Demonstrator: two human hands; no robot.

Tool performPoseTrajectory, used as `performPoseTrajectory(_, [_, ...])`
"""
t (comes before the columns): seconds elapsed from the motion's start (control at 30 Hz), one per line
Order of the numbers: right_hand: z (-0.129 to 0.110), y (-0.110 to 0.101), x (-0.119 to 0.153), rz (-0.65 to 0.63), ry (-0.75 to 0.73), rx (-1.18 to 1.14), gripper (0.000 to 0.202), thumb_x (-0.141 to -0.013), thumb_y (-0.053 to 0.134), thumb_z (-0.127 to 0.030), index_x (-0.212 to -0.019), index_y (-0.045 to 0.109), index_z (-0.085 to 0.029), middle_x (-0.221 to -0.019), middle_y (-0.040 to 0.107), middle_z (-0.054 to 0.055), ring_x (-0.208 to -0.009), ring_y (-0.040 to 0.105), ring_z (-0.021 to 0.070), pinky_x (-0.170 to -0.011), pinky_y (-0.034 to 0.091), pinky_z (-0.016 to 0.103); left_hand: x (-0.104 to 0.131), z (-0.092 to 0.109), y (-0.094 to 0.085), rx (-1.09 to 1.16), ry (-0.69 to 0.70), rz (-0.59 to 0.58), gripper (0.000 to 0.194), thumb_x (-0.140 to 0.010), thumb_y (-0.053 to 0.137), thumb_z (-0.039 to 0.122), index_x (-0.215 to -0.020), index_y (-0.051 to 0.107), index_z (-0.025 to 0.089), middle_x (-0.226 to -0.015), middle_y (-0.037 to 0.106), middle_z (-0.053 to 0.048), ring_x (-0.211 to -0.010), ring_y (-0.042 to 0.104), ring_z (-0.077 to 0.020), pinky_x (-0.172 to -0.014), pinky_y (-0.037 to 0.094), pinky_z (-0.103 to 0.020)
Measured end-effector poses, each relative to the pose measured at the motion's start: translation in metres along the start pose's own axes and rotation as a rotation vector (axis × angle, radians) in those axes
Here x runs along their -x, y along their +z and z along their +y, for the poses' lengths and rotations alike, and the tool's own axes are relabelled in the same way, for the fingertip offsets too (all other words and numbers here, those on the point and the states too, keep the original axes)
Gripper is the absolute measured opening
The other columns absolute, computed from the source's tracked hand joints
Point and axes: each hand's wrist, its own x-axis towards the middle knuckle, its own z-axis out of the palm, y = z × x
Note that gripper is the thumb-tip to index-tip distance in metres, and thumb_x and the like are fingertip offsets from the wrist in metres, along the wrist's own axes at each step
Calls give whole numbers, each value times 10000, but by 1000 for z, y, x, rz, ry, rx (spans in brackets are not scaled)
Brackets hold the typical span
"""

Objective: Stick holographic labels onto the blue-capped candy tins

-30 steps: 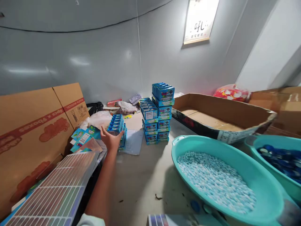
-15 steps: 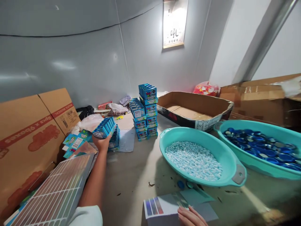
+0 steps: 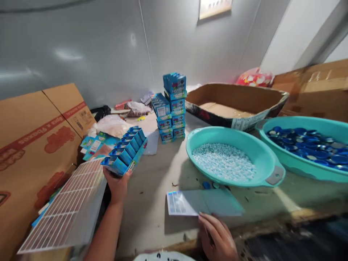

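Observation:
My left hand (image 3: 116, 181) grips the lower end of a blue display box (image 3: 126, 150) filled with small blue packets, held tilted above the table's left part. Near the front edge, my right hand (image 3: 217, 235) has its fingertips at the edge of a flat pale sheet (image 3: 190, 203) with a shiny printed patch at its left end; its fingers are bent and close together. Behind, similar blue boxes (image 3: 178, 105) stand stacked in two columns. A turquoise basin (image 3: 195, 136) holds small white and pale blue pieces.
Another turquoise basin (image 3: 299, 174) with blue round items stands right. An open cardboard tray (image 3: 239, 123) lies behind. At left are a large carton (image 3: 29, 145), grid-lined sheets (image 3: 65, 203) and flat blue cards (image 3: 95, 145). A clear bag (image 3: 111, 125) sits behind them.
My left hand has brought the blue box nearer and turned it, away from the spot by the paper. My right hand and the pale sheet show more fully. The view has tilted down.

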Motion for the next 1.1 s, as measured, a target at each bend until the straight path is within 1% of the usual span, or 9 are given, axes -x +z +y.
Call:
performPoseTrajectory(0.2, [-21, -3, -6, -202, 201, 23, 286, -973, 515, -225, -1204, 681, -202, -1071, 766, 112, -949, 737, 252, -812, 591, 373, 90, 5, -58, -92, -223, -287, 972, -550, 878, 372, -1391, 394, 314, -1351, 586, -73, -1151, 645, -260, -997, 556, -422])
performPoseTrajectory(0.43, [-14, 4, -69, -607, 154, 9, 332, -974, 465, -167, -1223, 678, -227, -1031, 757, 81, -906, 673, 246, -1047, 453, 497, 87, -26, -98, -362, -331, -520, 905, -492, 884, 337, -1289, 463, 258, -1183, 659, -96, -1115, 662, -328, -1025, 527, -577])
performPoseTrajectory(0.6, [-4, 32, -109, -760, 76, -65, 296, -934, 580, -188, -1206, 695, -212, -1184, 695, 121, -1041, 597, 298, -893, 537, 412, 103, 11, -112, -644, 149, -258, 1048, -585, 856, 279, -1498, 341, 266, -1525, 409, -147, -1475, 358, -365, -1239, 282, -588])
performPoseTrajectory(0.7, [-1, 39, -96, -781, 110, -158, 259, -939, 561, -185, -1148, 714, -195, -1088, 693, 126, -987, 623, 286, -878, 555, 417, 129, 43, -110, -576, 411, -192, 836, -673, 802, 236, -1392, 452, 476, -1348, 562, 2, -1303, 553, -299, -1173, 420, -582])
performPoseTrajectory(0.8, [6, 37, -75, -742, 165, -341, 292, -940, 508, -150, -1159, 696, -194, -1096, 681, 120, -941, 669, 245, -855, 577, 391, 147, 64, -81, -361, 277, -469, 430, -749, 718, 209, -1101, 669, 452, -1005, 704, 37, -937, 701, -270, -991, 577, -576])
performPoseTrajectory(0.87, [10, 34, -67, -652, 194, -409, 275, -951, 495, -167, -1140, 692, -195, -1044, 678, 111, -908, 676, 234, -825, 586, 376, 147, 68, -41, -197, 106, -762, 240, -783, 686, 227, -964, 744, 374, -901, 735, -14, -838, 707, -272, -942, 597, -558])
performPoseTrajectory(0.93, [13, 33, -64, -524, 236, -377, 255, -969, 480, -194, -1100, 700, -191, -976, 661, 104, -882, 670, 233, -809, 589, 374, 138, 64, 12, -126, -5, -888, 202, -822, 638, 257, -955, 769, 334, -950, 745, -75, -941, 706, -296, -981, 572, -541])
performPoseTrajectory(1.03, [13, 32, -63, -389, 314, -210, 293, -967, 464, -182, -1134, 704, -194, -1136, 639, 142, -1042, 658, 260, -938, 566, 420, 120, 49, 92, -323, 137, -1115, 312, -812, 562, 108, -1032, 747, 227, -1171, 711, -115, -1212, 622, -270, -1132, 445, -469])
performPoseTrajectory(1.1, [10, 29, -61, -446, 378, -121, 360, -950, 456, -142, -1232, 678, -177, -1354, 583, 173, -1221, 607, 288, -1045, 517, 452, 114, 39, 127, -426, 188, -1193, 308, -744, 580, 9, -982, 731, 132, -1221, 675, -188, -1325, 533, -299, -1185, 358, -474])
